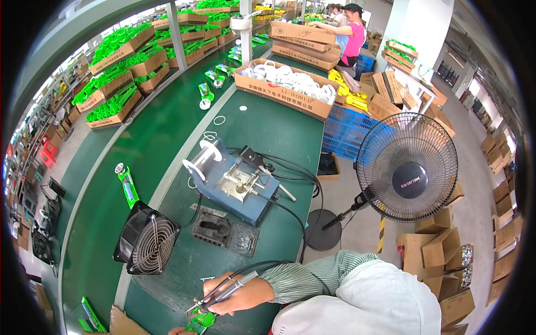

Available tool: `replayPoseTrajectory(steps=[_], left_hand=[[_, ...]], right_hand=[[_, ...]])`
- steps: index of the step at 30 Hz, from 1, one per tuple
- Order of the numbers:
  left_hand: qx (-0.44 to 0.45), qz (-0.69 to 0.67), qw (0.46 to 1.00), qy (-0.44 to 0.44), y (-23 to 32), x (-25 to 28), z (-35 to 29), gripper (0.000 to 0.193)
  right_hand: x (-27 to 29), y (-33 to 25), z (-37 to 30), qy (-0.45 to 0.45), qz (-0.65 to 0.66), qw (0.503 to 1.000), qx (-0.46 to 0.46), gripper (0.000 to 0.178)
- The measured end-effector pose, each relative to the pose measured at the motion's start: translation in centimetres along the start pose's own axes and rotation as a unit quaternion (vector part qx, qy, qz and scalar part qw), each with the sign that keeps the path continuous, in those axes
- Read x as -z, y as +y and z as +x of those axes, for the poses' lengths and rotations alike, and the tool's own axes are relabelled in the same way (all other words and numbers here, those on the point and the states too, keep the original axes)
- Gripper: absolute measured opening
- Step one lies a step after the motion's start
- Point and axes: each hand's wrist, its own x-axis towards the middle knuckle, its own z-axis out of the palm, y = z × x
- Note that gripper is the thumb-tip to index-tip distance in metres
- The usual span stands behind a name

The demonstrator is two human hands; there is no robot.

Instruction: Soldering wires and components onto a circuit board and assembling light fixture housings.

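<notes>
My right hand (248, 296) is closed around a soldering iron (237, 289) with a grey handle and black cables running back along the sleeve. Its tip points down at a green plastic casing (201, 322) near the lower edge. Only a bit of my left hand (180, 331) shows, at the casing's left side, gripping it; the rest is cut off by the frame. Ahead of my hands lie a dark iron holder (213, 226) and a tray of solder scraps (243, 239). Beyond them stands a blue solder feeder (245, 207) with a wire spool (204, 159).
A small black fan (148, 240) stands left of my hands, by the green conveyor (95, 234) carrying green casings (128, 187). A carton of white rings (285, 97) sits at the bench's far end. A pedestal fan (407, 167) stands right; another person (353, 39) works beyond.
</notes>
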Motion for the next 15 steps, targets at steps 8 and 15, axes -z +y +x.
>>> replayPoseTrajectory(steps=[8, 15], left_hand=[[0.026, -0.005, 0.999, 0.026, -1.4, -0.6, -0.8, 0.022], [-0.036, 0.168, 0.985, 0.01, -0.6, 1.3, -1.8, 0.035]], right_hand=[[0.0, 0.3, -0.4, 0.017, 0.059, 0.998, -0.003, 0.016], [0.5, -0.5, -1.3, 0.027, 0.01, 0.999, 0.024, 0.017]])
